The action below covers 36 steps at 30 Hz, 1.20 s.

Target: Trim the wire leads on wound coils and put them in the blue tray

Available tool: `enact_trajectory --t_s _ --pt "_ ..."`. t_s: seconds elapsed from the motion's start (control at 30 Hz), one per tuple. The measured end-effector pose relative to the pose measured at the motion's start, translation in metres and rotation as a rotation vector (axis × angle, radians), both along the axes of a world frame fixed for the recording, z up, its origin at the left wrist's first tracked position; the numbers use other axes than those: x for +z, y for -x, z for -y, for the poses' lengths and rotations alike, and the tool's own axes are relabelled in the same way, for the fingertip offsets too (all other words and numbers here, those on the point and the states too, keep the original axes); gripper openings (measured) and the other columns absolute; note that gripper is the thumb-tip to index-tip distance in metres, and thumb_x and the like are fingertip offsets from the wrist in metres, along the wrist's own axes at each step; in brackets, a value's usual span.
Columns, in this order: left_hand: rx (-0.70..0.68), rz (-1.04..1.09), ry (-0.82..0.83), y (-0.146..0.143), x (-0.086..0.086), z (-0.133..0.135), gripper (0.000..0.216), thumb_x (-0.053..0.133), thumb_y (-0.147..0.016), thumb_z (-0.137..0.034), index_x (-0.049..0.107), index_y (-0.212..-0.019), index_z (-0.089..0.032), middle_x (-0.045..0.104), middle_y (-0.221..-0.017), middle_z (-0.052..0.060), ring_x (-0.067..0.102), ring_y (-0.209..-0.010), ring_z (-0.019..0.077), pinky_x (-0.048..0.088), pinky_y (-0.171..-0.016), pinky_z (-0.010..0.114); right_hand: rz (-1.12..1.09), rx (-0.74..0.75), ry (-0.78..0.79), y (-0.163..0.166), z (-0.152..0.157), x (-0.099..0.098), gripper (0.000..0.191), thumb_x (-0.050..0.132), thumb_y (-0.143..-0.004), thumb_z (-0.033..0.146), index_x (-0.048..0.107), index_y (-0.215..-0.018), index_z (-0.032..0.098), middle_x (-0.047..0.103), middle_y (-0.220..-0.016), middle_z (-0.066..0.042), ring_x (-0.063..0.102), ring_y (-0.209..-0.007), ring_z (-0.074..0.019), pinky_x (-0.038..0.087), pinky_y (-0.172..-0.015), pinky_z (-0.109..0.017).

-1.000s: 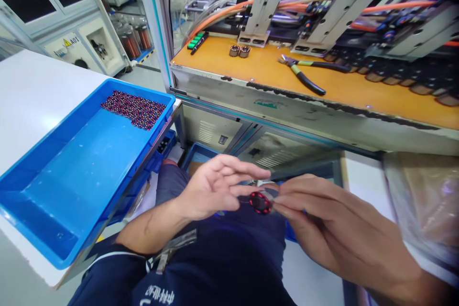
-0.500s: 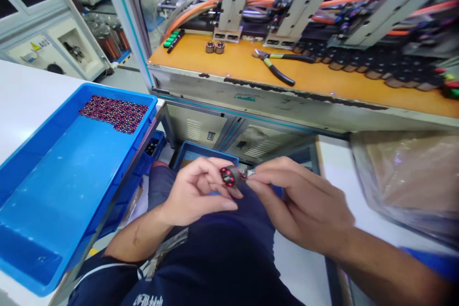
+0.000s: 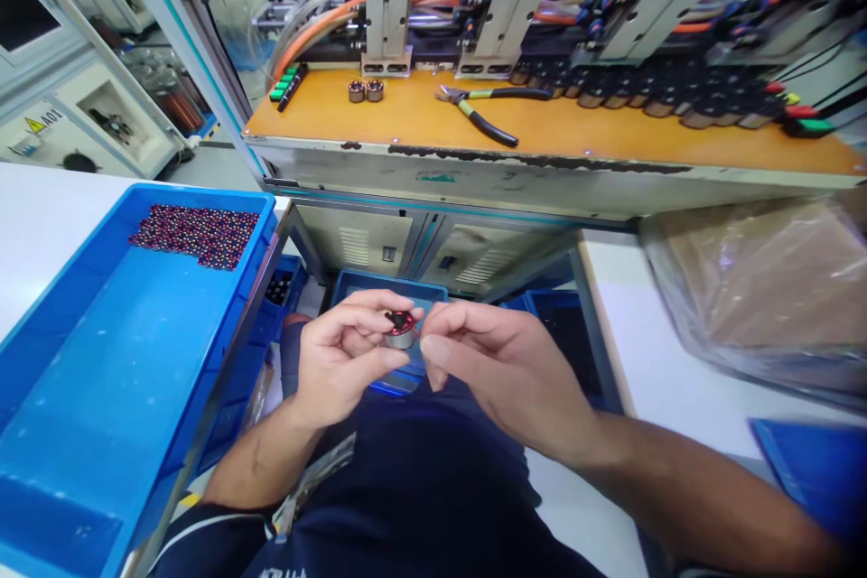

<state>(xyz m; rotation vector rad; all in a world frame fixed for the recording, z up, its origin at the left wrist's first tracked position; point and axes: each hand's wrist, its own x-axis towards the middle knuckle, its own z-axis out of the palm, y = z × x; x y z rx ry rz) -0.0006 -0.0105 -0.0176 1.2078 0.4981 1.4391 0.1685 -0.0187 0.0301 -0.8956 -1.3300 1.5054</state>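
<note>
A small motor stator, a grey ring with red windings and a dark core, is held over my lap. The thumb and fingers of my left hand grip it from the left side. Just to its right, my right hand is closed in a pinch, its fingertips beside the ring. Whatever lies between those fingertips is too small or too hidden to make out. At the far end of a blue tray on my left, many red-and-black wound parts sit packed together.
Cutting pliers, two copper-wound rings and a green-and-black marker pair lie on the orange bench beneath metal fixtures. Dark cylindrical parts line its right. A plastic-wrapped carton stands right; a blue bin sits below.
The stator has tipped from facing sideways to facing upward in my left hand. My right hand has come in closer, moving left. The whole view has shifted slightly.
</note>
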Motion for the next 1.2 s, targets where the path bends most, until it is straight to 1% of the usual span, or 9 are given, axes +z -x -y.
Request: enact_trajectory --t_s 0.17,0.33,0.43,0.53,0.63,0.8,0.93,1.07,1.2 --pt "-0.057 0.023 -0.001 0.003 -0.003 -0.001 0.033 0.079 -0.075 -0.007 0.072 -0.100 -0.028 0.075 -0.114 0.001 0.065 -0.121 0.0215 0.051 -0.106 0.042 -0.112 0.133 0.247 0.002 -0.005 -0.015 0.023 0.074 -0.081 0.034 0.063 -0.077 0.014 0.059 -0.056 0.002 0.054 -0.050 -0.0079 0.047 -0.052 -0.020" --pt "-0.081 0.036 0.031 -0.002 0.000 -0.005 0.026 0.079 -0.078 -0.019 0.074 -0.100 -0.032 0.075 -0.116 0.000 0.065 -0.122 0.0215 0.053 -0.104 0.041 -0.240 0.181 0.121 0.007 -0.006 -0.027 0.023 0.071 -0.085 0.034 0.068 -0.097 0.015 0.063 -0.066 0.001 0.058 -0.054 -0.0090 0.053 -0.053 -0.023" --pt "0.008 0.055 0.224 -0.002 -0.004 -0.015 0.012 0.072 -0.085 -0.037 0.075 -0.092 -0.028 0.076 -0.115 0.004 0.069 -0.114 0.0233 0.058 -0.095 0.041 -0.116 -0.039 -0.236 0.007 -0.008 -0.027 0.018 0.073 -0.082 0.026 0.067 -0.098 0.018 0.067 -0.078 -0.002 0.063 -0.060 -0.0105 0.056 -0.055 -0.024" --pt "0.338 -0.081 0.346 0.002 -0.010 -0.018 0.018 0.074 -0.083 -0.036 0.076 -0.094 -0.022 0.078 -0.103 0.007 0.074 -0.098 0.0194 0.059 -0.086 0.031 0.299 -0.385 -0.803 0.000 -0.014 -0.026 0.019 0.072 -0.080 0.015 0.066 -0.098 0.019 0.070 -0.082 -0.004 0.067 -0.070 -0.0133 0.059 -0.063 -0.025" --pt "0.524 -0.390 0.052 0.005 -0.005 -0.004 0.027 0.078 -0.079 -0.020 0.075 -0.105 -0.022 0.077 -0.094 0.004 0.072 -0.084 0.0147 0.057 -0.080 0.025 0.621 -0.560 -1.216 -0.010 -0.022 -0.030 0.021 0.069 -0.080 0.009 0.064 -0.098 0.017 0.071 -0.078 -0.005 0.069 -0.070 -0.0148 0.060 -0.065 -0.025" --pt "0.389 -0.639 -0.259 -0.003 0.025 0.015 0.052 0.085 -0.070 -0.021 0.070 -0.119 -0.021 0.077 -0.099 0.006 0.071 -0.078 0.0153 0.059 -0.074 0.024 0.705 -0.498 -1.480 -0.016 -0.028 -0.038 0.009 0.064 -0.085 0.014 0.063 -0.093 0.017 0.071 -0.075 -0.006 0.069 -0.069 -0.0172 0.062 -0.060 -0.029" --pt "0.332 -0.699 -0.267 -0.004 0.031 0.006 0.031 0.079 -0.078 -0.020 0.073 -0.108 -0.019 0.077 -0.096 0.007 0.071 -0.078 0.0153 0.059 -0.073 0.024 0.637 -0.436 -1.340 -0.014 -0.020 -0.035 0.015 0.066 -0.082 0.013 0.063 -0.096 0.019 0.070 -0.080 -0.005 0.069 -0.071 -0.0162 0.062 -0.062 -0.029" --pt "0.324 -0.736 -0.313 0.001 0.026 0.002 0.035 0.077 -0.078 -0.016 0.072 -0.113 -0.020 0.076 -0.102 0.009 0.071 -0.093 0.0207 0.059 -0.085 0.032 0.395 -0.329 -0.996 -0.012 -0.011 -0.026 0.024 0.070 -0.081 0.017 0.064 -0.104 0.017 0.068 -0.088 -0.008 0.067 -0.074 -0.0160 0.059 -0.064 -0.028" --pt "0.231 -0.627 -0.214 0.001 0.024 0.002 0.034 0.076 -0.078 -0.011 0.073 -0.110 -0.021 0.074 -0.106 0.010 0.071 -0.090 0.0182 0.060 -0.076 0.026 0.304 -0.311 -0.864 -0.010 -0.009 -0.018 0.016 0.065 -0.082 0.004 0.067 -0.091 0.017 0.064 -0.080 -0.004 0.062 -0.068 -0.0111 0.054 -0.061 -0.024"
